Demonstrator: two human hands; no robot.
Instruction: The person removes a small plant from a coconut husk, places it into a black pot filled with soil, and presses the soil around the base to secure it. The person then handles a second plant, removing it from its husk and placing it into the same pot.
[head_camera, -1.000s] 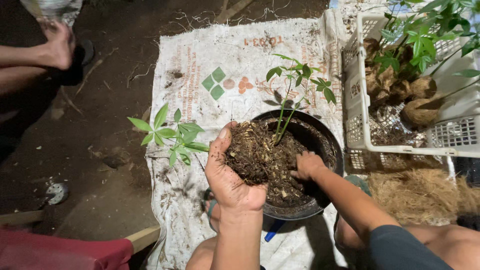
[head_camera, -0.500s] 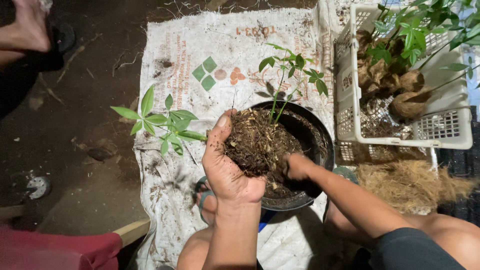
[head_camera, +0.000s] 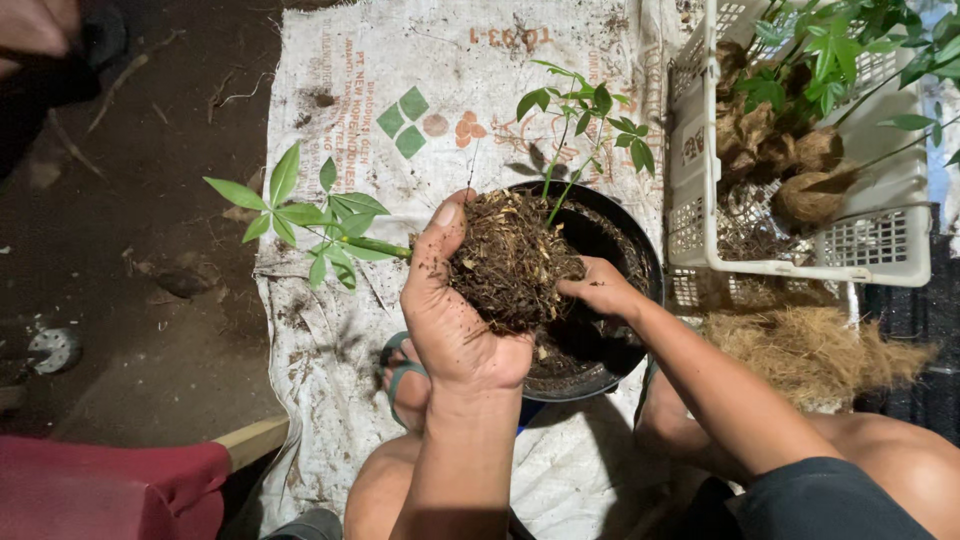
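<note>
The person's left hand (head_camera: 452, 322) is raised above the lap with its fingers cupped around a dark, fibrous clump of soil and roots (head_camera: 512, 262), the thumb pressed along the clump's upper left edge. The clump sits in the palm, just left of and partly over the rim of a round black plastic pot (head_camera: 640, 262). The right hand (head_camera: 600, 290) reaches into the pot, fingers loosely curled and touching the clump's right side, gripping nothing firmly. A thin green seedling with small oval leaves (head_camera: 578, 110) stands in the pot behind the clump. A second green seedling with long pointed leaves (head_camera: 300, 215) lies on the soiled white woven sack (head_camera: 330, 330) that covers the dirt ground. A white plastic lattice crate holding leafy plants (head_camera: 800, 262) stands to the right
</note>
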